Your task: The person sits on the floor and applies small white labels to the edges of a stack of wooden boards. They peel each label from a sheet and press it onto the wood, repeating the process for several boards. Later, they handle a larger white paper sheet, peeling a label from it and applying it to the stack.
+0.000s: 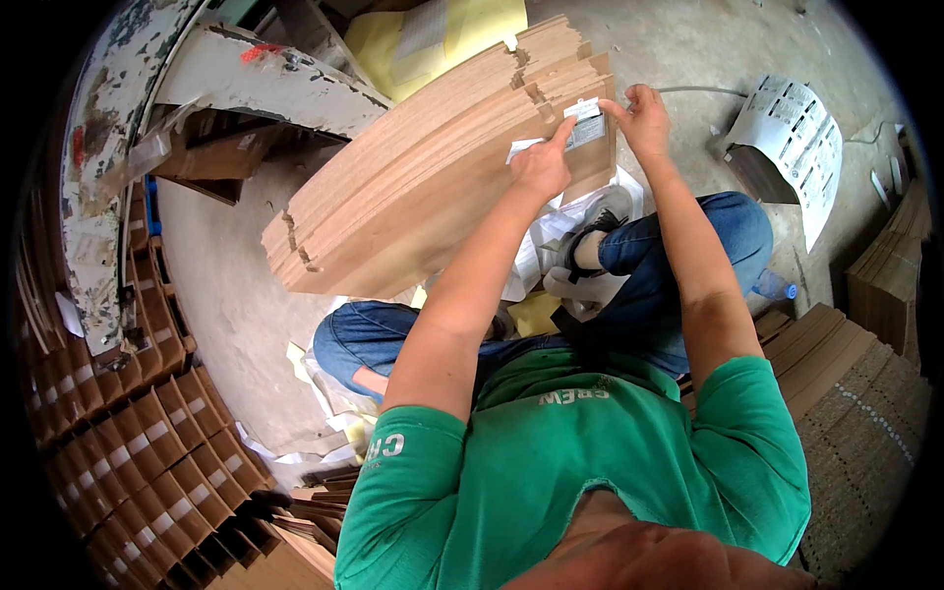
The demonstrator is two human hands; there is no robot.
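Observation:
A stack of light brown wooden boards (442,187), with notched edges, lies tilted in front of my legs. Near its right end, a small white label (582,108) sits on the nearest board, above a greyish printed label (587,132). My left hand (541,169) stretches its index finger onto the white label. Its other fingers curl around a white slip of paper (521,147), partly hidden by the hand. At the label's right edge is my right hand (645,120), its thumb reaching toward the label and its fingers raised apart from the thumb.
A chipped white metal frame (265,79) stands at the left. Divided brown racks (147,442) fill the lower left. Printed sheets (792,138) drape over a stack on the right. More stacked boards (836,383) and a plastic bottle (775,286) lie by my right knee. Yellow paper (433,39) lies behind.

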